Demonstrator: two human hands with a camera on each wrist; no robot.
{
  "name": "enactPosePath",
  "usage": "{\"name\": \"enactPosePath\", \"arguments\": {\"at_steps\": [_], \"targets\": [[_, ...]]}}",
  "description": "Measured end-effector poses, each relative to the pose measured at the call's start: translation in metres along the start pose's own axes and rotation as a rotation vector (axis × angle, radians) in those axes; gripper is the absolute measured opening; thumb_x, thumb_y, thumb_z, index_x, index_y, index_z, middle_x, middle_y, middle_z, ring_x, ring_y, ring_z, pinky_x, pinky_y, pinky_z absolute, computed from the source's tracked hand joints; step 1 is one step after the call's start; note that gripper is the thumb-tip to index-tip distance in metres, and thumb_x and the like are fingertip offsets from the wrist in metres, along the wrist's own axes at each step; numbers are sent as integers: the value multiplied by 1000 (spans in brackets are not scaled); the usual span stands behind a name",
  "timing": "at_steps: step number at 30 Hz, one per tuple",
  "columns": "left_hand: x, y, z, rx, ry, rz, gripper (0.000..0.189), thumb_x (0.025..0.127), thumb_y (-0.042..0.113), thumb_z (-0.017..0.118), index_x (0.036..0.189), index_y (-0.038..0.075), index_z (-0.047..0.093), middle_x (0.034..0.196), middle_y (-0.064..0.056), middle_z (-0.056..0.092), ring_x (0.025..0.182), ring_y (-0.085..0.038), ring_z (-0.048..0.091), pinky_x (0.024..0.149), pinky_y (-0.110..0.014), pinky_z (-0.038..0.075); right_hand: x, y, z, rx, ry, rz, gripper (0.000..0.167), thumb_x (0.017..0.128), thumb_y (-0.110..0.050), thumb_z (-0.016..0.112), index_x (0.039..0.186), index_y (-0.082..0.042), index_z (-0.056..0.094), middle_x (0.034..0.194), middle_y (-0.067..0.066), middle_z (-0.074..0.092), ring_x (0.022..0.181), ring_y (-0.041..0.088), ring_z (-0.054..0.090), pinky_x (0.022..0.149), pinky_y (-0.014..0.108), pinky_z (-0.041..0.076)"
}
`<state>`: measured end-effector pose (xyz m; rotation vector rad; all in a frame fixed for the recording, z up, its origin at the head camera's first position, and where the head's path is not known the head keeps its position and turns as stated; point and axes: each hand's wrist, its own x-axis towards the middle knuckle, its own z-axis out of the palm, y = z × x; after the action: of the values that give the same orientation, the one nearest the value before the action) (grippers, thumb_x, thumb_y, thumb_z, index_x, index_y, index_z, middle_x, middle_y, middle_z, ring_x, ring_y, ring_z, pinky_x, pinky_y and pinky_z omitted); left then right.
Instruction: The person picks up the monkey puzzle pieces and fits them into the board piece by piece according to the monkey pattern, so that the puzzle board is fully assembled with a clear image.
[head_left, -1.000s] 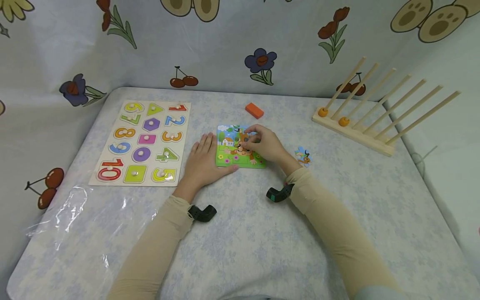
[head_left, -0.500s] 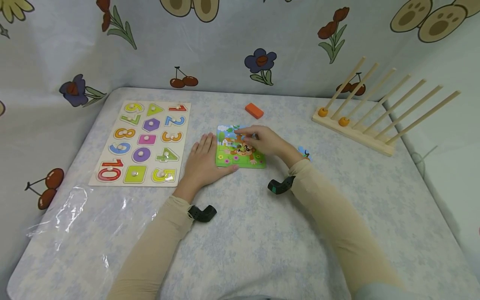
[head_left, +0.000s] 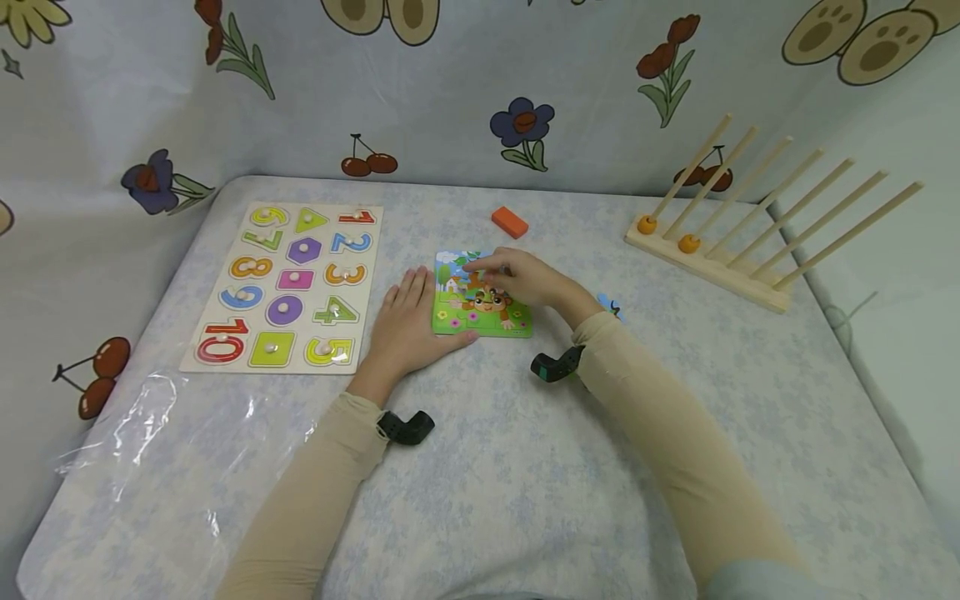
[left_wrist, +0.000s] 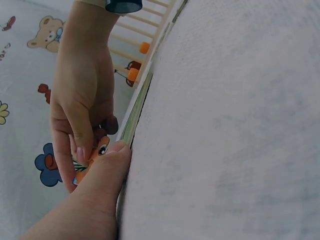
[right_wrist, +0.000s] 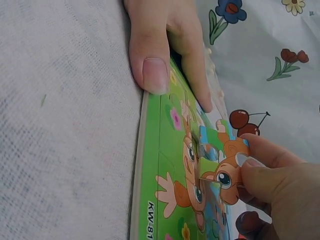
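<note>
Right hand (head_left: pixel 528 283) pinches a monkey-face jigsaw piece (right_wrist: pixel 225 172) over the green cartoon puzzle board (head_left: pixel 480 321), not yet seated; left hand (head_left: pixel 408 321) lies flat, steadying the board's edge. One blue loose piece (head_left: pixel 609 305) waits nearby.

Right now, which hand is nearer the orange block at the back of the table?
Right. The right hand pinches a puzzle piece just below the orange block; the left hand lies farther left, at the puzzle's edge.
</note>
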<state>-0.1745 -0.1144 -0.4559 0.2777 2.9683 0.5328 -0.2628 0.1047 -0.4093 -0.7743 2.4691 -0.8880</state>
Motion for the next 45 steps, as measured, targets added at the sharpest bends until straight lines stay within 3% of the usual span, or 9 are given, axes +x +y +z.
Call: {"name": "enactPosePath", "arguments": {"at_steps": [10, 23, 26, 30, 33, 39, 45], "targets": [[0, 0, 0, -2, 0, -1, 125, 76, 87, 49, 160, 5, 5, 168, -12, 6, 157, -28, 2, 127, -46, 7, -4, 2, 0, 94, 18, -12, 31, 105, -13, 47, 132, -18, 61, 118, 6, 61, 90, 23, 54, 78, 35, 48], [1, -1, 1, 7, 10, 6, 125, 77, 87, 49, 160, 4, 5, 168, -12, 7, 157, -28, 3, 127, -46, 7, -10, 8, 4, 168, 86, 92, 30, 105, -27, 49, 134, -23, 52, 117, 10, 60, 109, 25, 57, 96, 43, 46], [1, -1, 1, 6, 6, 5, 125, 77, 87, 49, 160, 5, 5, 168, -12, 6, 157, -28, 2, 127, -46, 7, -14, 10, 5, 209, 142, 121, 31, 103, -31, 53, 133, -23, 52, 117, 7, 63, 103, 19, 58, 86, 38, 48], [1, -1, 0, 6, 1, 3, 125, 76, 87, 49, 160, 5, 5, 168, -12, 6, 157, -28, 2, 127, -46, 7, -18, 15, 5, 320, 215, 147, 27, 100, -34, 57, 125, -23, 53, 107, 8, 69, 61, 17, 51, 55, 29, 42], [1, -1, 0, 5, 2, 8, 125, 76, 87, 49, 160, 5, 5, 168, -12, 6, 157, -28, 2, 127, -46, 7, -21, 19, 5, 416, 257, 170, 26, 98, -36, 60, 117, -20, 52, 101, 8, 72, 43, 17, 41, 43, 27, 36], [0, -1, 0, 5, 2, 11, 125, 76, 88, 48, 160, 5, 5, 168, -12, 5, 157, -28, 2, 127, -47, 7, -26, 26, 5, 591, 292, 218, 26, 96, -33, 65, 106, -17, 48, 101, 6, 76, 45, 17, 56, 44, 25, 41], [-1, -1, -1, 0, -2, 10, 125, 76, 87, 49, 160, 5, 6, 168, -11, 6, 157, -28, 3, 127, -46, 7, -32, 27, 5, 646, 295, 209, 25, 96, -32, 66, 100, -16, 48, 97, 8, 75, 48, 19, 59, 47, 28, 36]]}}
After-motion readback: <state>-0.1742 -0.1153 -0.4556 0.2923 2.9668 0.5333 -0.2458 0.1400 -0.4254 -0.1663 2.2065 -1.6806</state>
